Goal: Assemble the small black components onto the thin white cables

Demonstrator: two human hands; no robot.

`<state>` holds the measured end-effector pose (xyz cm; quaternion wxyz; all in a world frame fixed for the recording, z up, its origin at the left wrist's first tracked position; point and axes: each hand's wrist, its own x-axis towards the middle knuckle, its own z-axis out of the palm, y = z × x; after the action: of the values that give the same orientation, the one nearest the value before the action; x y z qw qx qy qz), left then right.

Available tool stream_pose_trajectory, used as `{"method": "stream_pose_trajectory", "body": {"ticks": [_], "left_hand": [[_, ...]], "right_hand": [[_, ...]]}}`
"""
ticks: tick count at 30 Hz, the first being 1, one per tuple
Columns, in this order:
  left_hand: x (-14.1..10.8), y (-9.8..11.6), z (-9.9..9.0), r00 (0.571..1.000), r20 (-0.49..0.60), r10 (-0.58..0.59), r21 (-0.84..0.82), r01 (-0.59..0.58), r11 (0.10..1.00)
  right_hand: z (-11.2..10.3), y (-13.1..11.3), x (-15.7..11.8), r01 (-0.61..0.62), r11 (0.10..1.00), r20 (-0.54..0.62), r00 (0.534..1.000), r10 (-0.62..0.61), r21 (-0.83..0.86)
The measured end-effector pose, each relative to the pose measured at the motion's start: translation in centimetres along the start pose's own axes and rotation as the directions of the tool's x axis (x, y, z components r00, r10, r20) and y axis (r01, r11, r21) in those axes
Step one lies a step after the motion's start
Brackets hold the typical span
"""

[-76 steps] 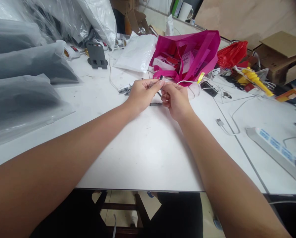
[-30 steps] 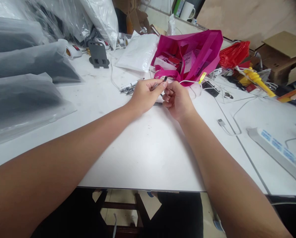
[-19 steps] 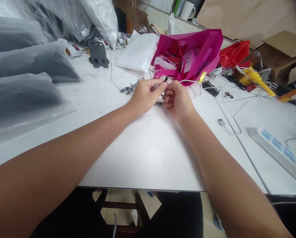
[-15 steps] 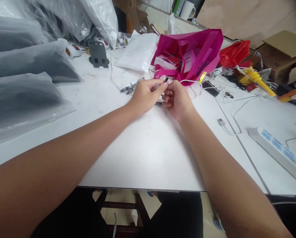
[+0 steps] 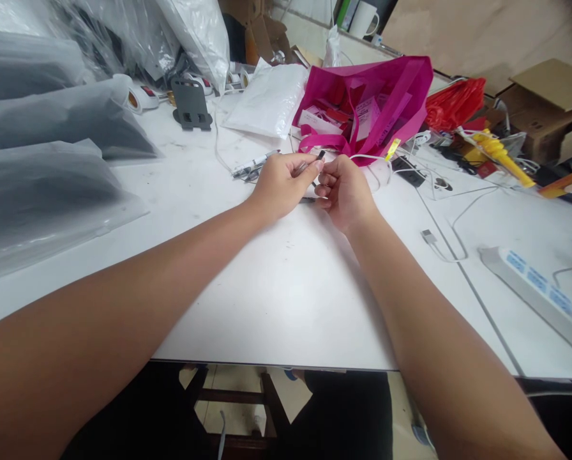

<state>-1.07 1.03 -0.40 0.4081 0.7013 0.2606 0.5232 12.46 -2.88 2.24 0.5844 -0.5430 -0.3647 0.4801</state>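
Observation:
Over the far middle of the white table (image 5: 267,300), my left hand (image 5: 282,182) pinches a slim pen (image 5: 321,154) between thumb and fingers. Its dark end sticks up past the thumb; most of the rest is hidden. My right hand (image 5: 346,191) meets it from the right, thumb and index finger closed at the pen close to the left thumb tip, the other fingers curled below. Several pens (image 5: 252,167) lie on the table just left of my left hand. Beneath the hands shows part of a dark thing (image 5: 308,200), too covered to name.
Behind the hands stands a magenta bag (image 5: 410,108) full of small boxes, beside a white padded packet (image 5: 267,99). Frosted bags (image 5: 41,204) fill the left side, near a grey phone stand (image 5: 191,105). At right lie a cable plug (image 5: 428,236) and a power strip (image 5: 535,281).
Both hands stay in nearly the same place. The right fingers have shifted slightly at the pen, and a little more of its dark end shows.

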Motion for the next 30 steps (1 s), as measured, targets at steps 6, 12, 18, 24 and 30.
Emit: {"method": "stream_pose_trajectory", "body": {"ticks": [6, 12, 18, 24, 30], "left_hand": [[0.1, -0.3, 0.0, 1.000, -0.028, -0.003, 0.006, 0.003, 1.000], [0.1, -0.7, -0.1, 0.999, -0.028, 0.017, 0.030, -0.016, 0.999], [0.1, -1.1, -0.1, 0.997, -0.039, 0.059, 0.073, -0.056, 0.996], [0.2, -1.1, -0.1, 0.998, -0.055, 0.041, 0.060, -0.037, 0.998], [0.2, -1.4, 0.0, 0.996, -0.045, 0.081, 0.105, -0.076, 0.992]], "right_hand": [[0.1, -0.1, 0.0, -0.005, 1.000, 0.001, 1.000, 0.005, -0.020], [0.1, 0.0, -0.1, 0.007, 1.000, 0.008, 1.000, -0.007, 0.020], [0.1, -0.1, -0.1, -0.031, 1.000, -0.010, 0.999, 0.031, -0.005], [0.1, -0.1, -0.2, 0.006, 0.999, 0.000, 1.000, -0.006, 0.035], [0.2, 0.0, -0.2, 0.005, 0.998, -0.017, 1.000, -0.005, 0.056]]}}
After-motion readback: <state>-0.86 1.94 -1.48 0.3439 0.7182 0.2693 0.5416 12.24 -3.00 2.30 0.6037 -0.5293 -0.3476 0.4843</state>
